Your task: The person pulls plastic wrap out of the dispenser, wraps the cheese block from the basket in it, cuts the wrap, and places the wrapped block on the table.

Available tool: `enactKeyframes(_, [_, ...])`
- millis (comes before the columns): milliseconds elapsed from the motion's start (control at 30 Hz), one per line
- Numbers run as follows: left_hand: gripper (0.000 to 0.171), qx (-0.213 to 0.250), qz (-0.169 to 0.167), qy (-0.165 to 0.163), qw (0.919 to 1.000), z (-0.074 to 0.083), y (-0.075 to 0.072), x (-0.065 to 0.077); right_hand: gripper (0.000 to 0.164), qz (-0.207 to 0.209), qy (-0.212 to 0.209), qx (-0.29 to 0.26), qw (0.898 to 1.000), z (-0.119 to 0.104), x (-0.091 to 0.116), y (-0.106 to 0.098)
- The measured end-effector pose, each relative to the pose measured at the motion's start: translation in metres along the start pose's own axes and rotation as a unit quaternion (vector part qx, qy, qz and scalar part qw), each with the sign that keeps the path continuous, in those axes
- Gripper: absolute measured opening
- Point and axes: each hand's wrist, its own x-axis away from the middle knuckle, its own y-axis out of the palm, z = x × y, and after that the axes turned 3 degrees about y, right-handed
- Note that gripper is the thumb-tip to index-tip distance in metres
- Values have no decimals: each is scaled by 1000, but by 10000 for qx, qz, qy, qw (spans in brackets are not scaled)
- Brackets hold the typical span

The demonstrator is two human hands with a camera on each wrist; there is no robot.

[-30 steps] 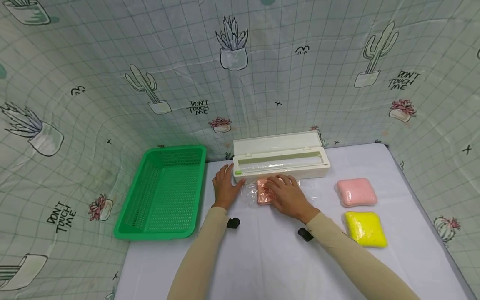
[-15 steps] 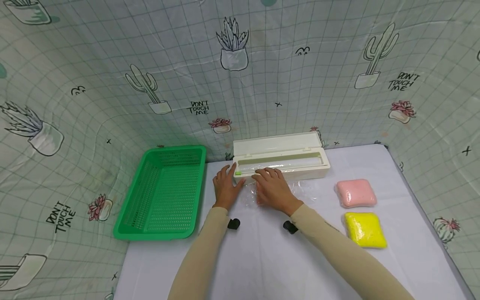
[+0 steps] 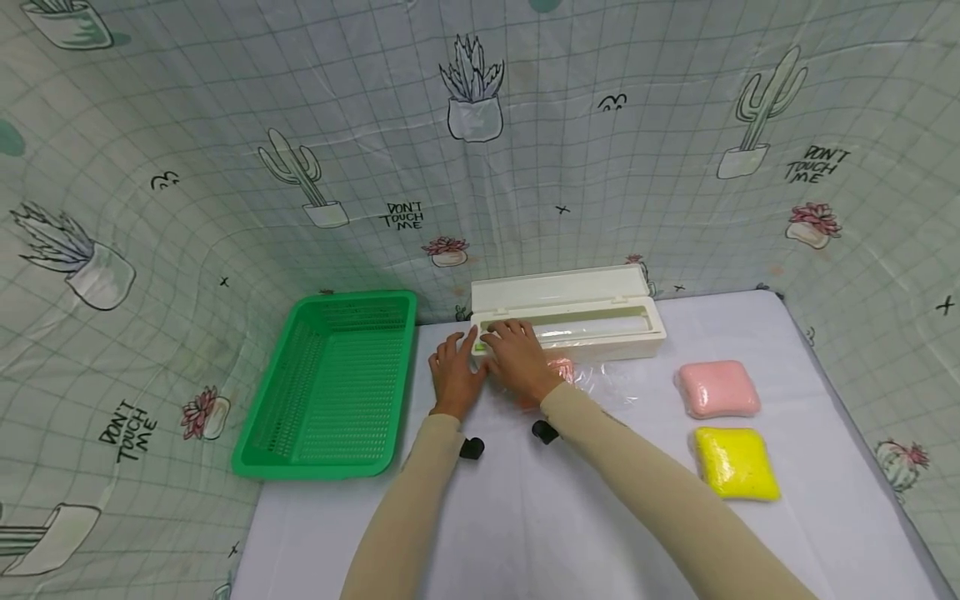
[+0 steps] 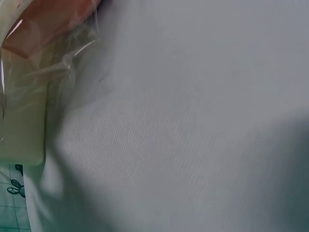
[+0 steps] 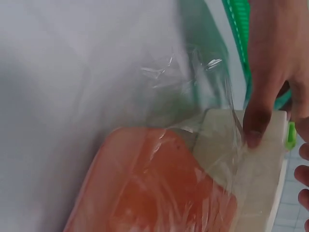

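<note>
A white cling film dispenser (image 3: 607, 343) stands at the back with its lid raised and a roll inside. My left hand (image 3: 454, 379) grips its left end. In the right wrist view the left thumb presses the front face. My right hand (image 3: 517, 358) hovers over the left part, fingers loosely bent near the green slide cutter (image 3: 481, 347). Whether those fingertips touch the cutter is unclear. Clear film (image 5: 193, 92) hangs from the dispenser over an orange block (image 5: 154, 183) on the table, partly hidden by the right hand in the head view. The left wrist view shows no hand.
A green plastic basket (image 3: 408, 392) stands left of the dispenser. To the right lie a pink film-wrapped block (image 3: 720, 389) and a yellow film-wrapped block (image 3: 737, 463). A patterned cloth wall (image 3: 562, 167) rises behind the white table (image 3: 592, 533).
My right hand has moved left from over the orange block to the dispenser's left part, near the cutter. The left hand stays on the dispenser's end.
</note>
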Motion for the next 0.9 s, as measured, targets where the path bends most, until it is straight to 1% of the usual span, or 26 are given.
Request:
enactKeyframes(67, [69,54,-53,2,10000,0,-1,0,33,-108,77,-17,9999,-1,-4,1])
enactKeyframes(133, [70,55,-144,-25,9999,0,-1,-1,27,-126,141,-27,9998,-2,-6,1])
enactKeyframes(233, [72,8,-168,-37,9999,0,1,-3,21,-133,219,-113,9996,-4,-8,0])
enactKeyframes(300, [72,-75,-127,-36,9999,0,3,-3,18,-140,232,-136,9995,-5,-10,0])
enactKeyframes(533, [64,-254,241,-36,9994,0,8,-3,17,-116,270,-203,9994,-11,-17,1])
enactKeyframes(667, [64,-273,257,-32,9993,1,9,-3,15,-42,330,-216,9992,-10,-18,2])
enactKeyframes(800, [65,-314,248,-83,9992,3,9,-4,14,114,246,-209,9994,-8,-20,4])
enactKeyframes(900, [66,-415,260,-117,9987,3,10,-4,15,131,185,-68,9997,-6,-21,4])
